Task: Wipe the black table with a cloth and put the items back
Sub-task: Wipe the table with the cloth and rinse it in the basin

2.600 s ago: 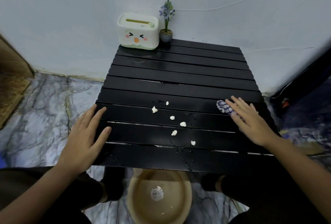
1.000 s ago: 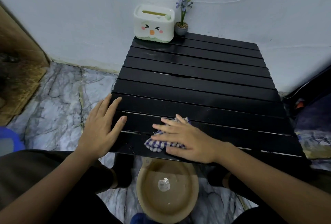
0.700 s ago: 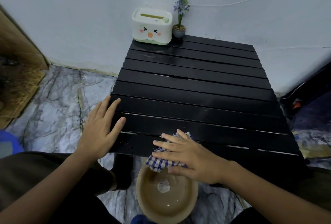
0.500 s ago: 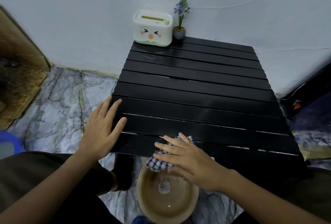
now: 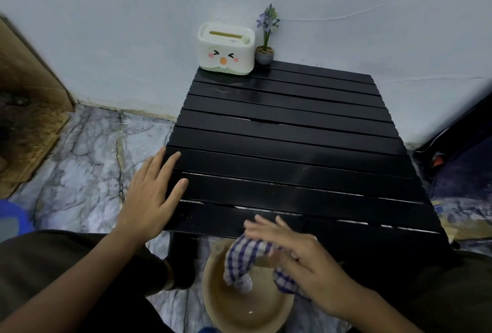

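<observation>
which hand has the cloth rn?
The right hand holds the checked cloth over the tan bowl; the left hand lies flat on the table edge.

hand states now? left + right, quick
Left hand: open, flat on the black table's near-left corner.
Right hand: holding the checked cloth over the tan basin.

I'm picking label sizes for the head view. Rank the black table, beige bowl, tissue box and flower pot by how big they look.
1. black table
2. beige bowl, though it sits nearest the camera, which inflates it
3. tissue box
4. flower pot
</observation>
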